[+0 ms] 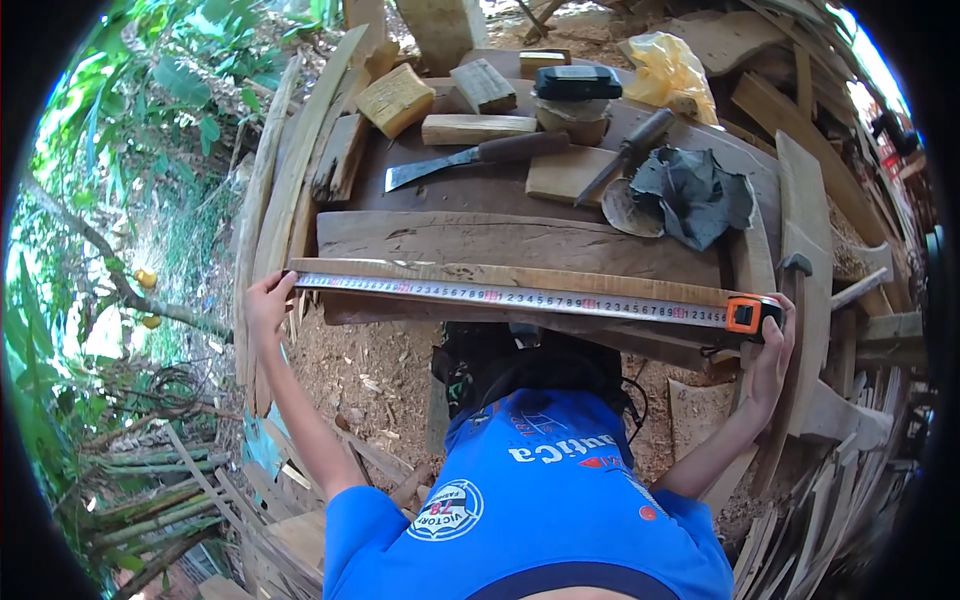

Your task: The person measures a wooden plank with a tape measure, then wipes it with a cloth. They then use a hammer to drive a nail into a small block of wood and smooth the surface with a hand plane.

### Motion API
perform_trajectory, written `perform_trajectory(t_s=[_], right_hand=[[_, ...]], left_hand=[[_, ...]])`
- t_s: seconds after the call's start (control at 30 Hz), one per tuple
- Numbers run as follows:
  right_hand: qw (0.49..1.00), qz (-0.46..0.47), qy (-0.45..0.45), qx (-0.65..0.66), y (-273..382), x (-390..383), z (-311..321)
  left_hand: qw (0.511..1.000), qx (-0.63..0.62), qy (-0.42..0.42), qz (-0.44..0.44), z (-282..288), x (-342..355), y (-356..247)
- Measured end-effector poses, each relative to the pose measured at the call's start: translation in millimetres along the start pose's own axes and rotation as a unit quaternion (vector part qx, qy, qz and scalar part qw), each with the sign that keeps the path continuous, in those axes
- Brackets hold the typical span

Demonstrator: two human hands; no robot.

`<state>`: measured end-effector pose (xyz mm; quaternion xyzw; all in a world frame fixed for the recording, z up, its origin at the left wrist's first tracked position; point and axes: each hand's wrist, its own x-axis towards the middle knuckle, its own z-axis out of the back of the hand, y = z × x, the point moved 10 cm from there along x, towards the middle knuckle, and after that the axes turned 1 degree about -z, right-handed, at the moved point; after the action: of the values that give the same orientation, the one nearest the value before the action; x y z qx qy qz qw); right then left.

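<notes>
L hand (268,305): pinching end of tape (500,297)
R hand (777,338): gripping orng case (750,316)
Tape: ext'd L–R along wd strip (520,276)

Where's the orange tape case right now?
The orange tape case is right of centre in the head view, in the right hand at the right end of the wooden strip; its blade runs left to the left hand.

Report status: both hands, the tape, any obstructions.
Left hand pinching tape end; right hand gripping orange tape measure. Tape blade stretched along wooden strip. Nothing across it; wide-bladed tool lies beyond.
</notes>
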<state>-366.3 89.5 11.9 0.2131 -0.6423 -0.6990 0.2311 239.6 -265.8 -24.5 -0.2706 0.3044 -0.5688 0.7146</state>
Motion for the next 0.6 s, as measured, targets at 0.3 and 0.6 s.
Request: perform_trajectory(t_s=[0.3,0.6], right_hand=[[0.991,-0.015,-0.043,0.123,-15,-50,39],[0.963,-0.048,-0.149,0.218,-48,-101,70]], left_hand=[[0.996,0.006,0.086,-0.026,-21,42,3],[0.983,0.135,0.111,-0.058,-23,85,-8]])
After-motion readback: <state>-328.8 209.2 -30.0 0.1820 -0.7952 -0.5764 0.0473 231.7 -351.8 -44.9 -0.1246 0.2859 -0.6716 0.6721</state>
